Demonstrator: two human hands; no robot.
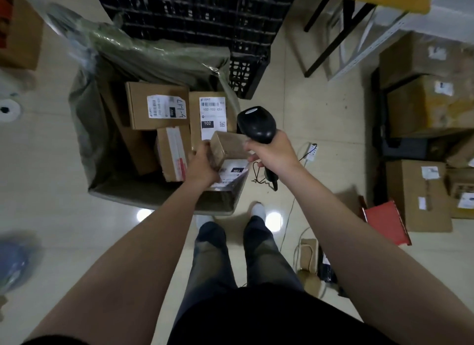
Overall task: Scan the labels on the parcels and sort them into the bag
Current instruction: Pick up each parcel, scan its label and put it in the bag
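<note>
My left hand point(202, 165) grips a small brown cardboard parcel point(228, 145) over the near right corner of the open grey-green bag point(84, 129); its white label point(234, 171) faces me, below the hand. My right hand point(272, 152) is closed on the handle of a black barcode scanner point(256, 123), whose head sits just right of the parcel. Inside the bag lie several brown boxes, among them one with a handwritten label point(159, 106) and one marked 102 point(213, 116).
A black plastic crate point(205, 23) stands behind the bag. Stacked cardboard boxes point(420, 190) and a red folder point(384, 221) line the right side. Cables and a power strip point(311, 150) lie on the tiled floor by my feet. A tape roll point(7, 111) sits at far left.
</note>
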